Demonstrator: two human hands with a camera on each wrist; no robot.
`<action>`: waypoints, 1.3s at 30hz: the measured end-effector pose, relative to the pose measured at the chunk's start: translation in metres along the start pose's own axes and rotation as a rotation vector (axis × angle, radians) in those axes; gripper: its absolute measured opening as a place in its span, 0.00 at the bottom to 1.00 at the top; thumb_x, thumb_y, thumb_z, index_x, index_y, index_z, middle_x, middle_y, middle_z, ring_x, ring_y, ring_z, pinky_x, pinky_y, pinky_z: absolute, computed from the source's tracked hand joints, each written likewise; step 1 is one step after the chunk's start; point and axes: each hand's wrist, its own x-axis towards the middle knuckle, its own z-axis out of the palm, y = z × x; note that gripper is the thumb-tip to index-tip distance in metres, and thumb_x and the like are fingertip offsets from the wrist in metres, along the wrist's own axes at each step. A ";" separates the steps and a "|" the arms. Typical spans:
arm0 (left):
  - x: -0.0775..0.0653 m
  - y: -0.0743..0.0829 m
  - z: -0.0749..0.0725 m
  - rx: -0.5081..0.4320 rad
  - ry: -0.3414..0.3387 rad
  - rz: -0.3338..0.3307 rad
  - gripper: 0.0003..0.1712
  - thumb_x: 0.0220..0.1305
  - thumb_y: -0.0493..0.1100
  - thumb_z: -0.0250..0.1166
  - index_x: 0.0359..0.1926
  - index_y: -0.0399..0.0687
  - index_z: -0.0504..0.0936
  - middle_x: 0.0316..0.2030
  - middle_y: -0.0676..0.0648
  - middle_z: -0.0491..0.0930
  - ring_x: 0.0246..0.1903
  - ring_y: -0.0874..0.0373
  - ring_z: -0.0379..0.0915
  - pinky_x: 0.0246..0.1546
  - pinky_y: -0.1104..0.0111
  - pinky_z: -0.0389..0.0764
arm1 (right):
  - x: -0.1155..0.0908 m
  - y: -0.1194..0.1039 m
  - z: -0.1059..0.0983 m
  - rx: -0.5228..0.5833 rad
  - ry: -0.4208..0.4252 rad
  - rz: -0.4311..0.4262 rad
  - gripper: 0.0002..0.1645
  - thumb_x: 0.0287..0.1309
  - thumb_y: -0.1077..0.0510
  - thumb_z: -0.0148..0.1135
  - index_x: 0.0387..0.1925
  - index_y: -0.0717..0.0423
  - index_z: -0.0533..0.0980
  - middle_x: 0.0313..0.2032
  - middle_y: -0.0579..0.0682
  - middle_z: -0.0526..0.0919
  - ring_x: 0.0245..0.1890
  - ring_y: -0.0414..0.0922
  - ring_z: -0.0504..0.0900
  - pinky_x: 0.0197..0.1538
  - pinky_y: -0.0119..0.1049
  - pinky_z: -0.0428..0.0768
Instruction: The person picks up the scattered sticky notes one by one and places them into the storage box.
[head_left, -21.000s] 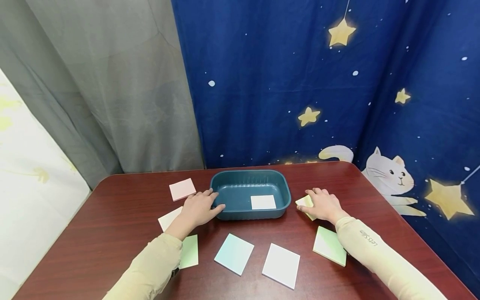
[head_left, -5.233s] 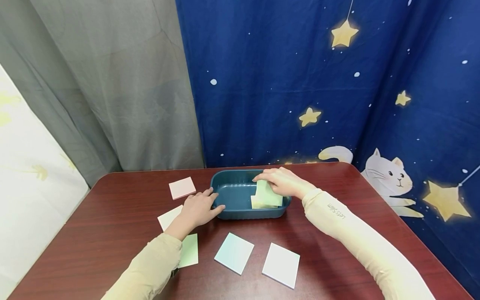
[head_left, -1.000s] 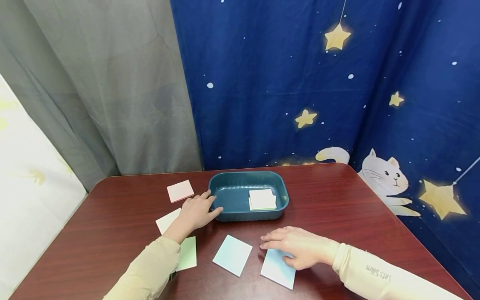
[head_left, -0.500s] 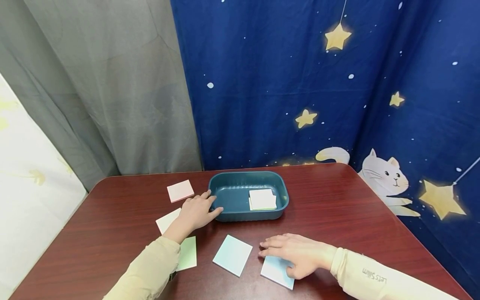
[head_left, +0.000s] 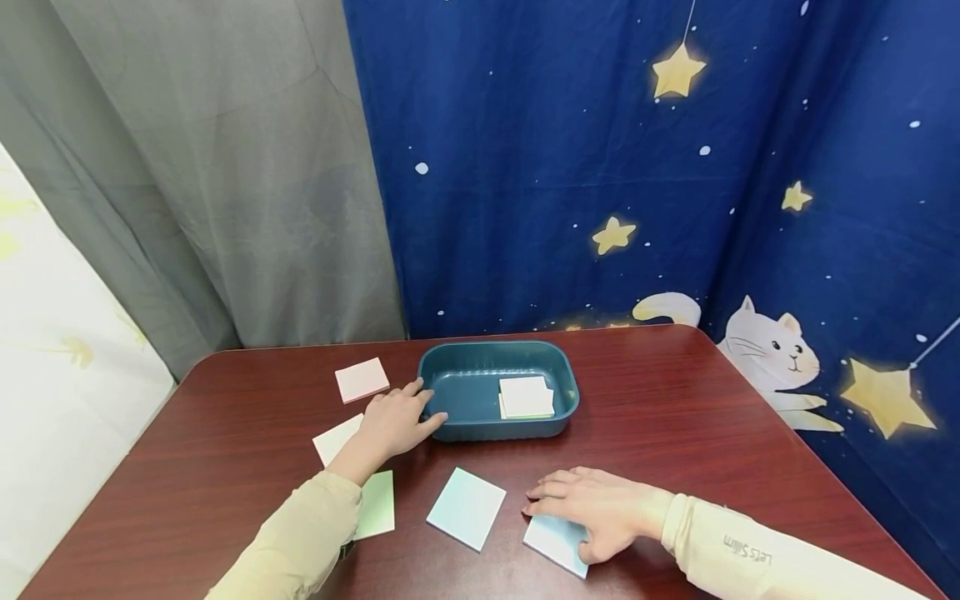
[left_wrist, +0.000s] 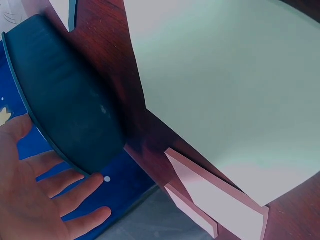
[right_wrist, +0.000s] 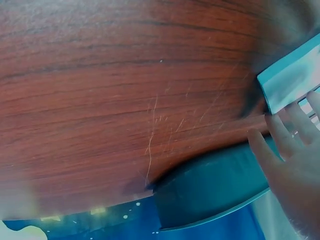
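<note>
A pale blue square paper pad (head_left: 555, 545) is lying on the glossy reddish-brown wooden table (head_left: 697, 417), nearer than the teal round-cornered plastic container (head_left: 495, 430) and toward its right end. The right hand (head_left: 596, 507) is arching over the pad's far part, its fingers reaching past the far edge and its thumb lying at the right edge; whether they are pinching it, I cannot tell. To the pad's left, a light aqua square pad (head_left: 467, 509) is lying flat. The left hand (head_left: 393, 423) is resting at the container's left end, fingers loosely spread and touching the rim. Inside, toward the right, white-topped paper pads (head_left: 527, 397) are overlapping. Left of the container, a pale pink rectangular pad (head_left: 362, 380) is lying farthest back, while a creamy white pad (head_left: 337, 438) and a light green pad (head_left: 377, 504) are lying closer, both partly hidden by the left arm. Behind, a grey curtain (head_left: 240, 183) and a star-printed navy curtain (head_left: 525, 192) are hanging.
</note>
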 end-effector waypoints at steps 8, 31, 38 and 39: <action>0.001 0.000 -0.001 0.005 -0.003 -0.002 0.32 0.59 0.60 0.52 0.53 0.41 0.73 0.56 0.37 0.65 0.46 0.43 0.69 0.40 0.51 0.70 | -0.007 0.002 -0.003 0.048 0.011 0.060 0.41 0.31 0.47 0.66 0.55 0.45 0.67 0.49 0.40 0.69 0.47 0.38 0.65 0.41 0.32 0.68; 0.000 0.000 0.001 0.001 0.002 -0.004 0.31 0.58 0.59 0.53 0.53 0.40 0.74 0.56 0.37 0.65 0.46 0.42 0.69 0.41 0.51 0.69 | -0.018 0.003 -0.009 0.035 0.067 0.114 0.34 0.38 0.38 0.66 0.50 0.40 0.71 0.36 0.37 0.68 0.35 0.34 0.67 0.32 0.28 0.64; 0.001 0.000 0.002 0.017 0.010 0.000 0.31 0.58 0.60 0.53 0.52 0.41 0.74 0.55 0.37 0.66 0.46 0.43 0.69 0.41 0.52 0.69 | -0.019 0.010 -0.022 0.068 0.094 0.093 0.24 0.45 0.51 0.65 0.48 0.41 0.73 0.37 0.35 0.73 0.35 0.33 0.69 0.34 0.29 0.67; 0.001 0.000 0.002 0.018 0.011 0.001 0.31 0.58 0.60 0.53 0.52 0.41 0.74 0.55 0.37 0.66 0.46 0.43 0.69 0.41 0.52 0.69 | -0.020 0.011 -0.024 0.067 0.101 0.090 0.24 0.45 0.52 0.65 0.48 0.41 0.73 0.37 0.35 0.73 0.35 0.33 0.69 0.34 0.29 0.67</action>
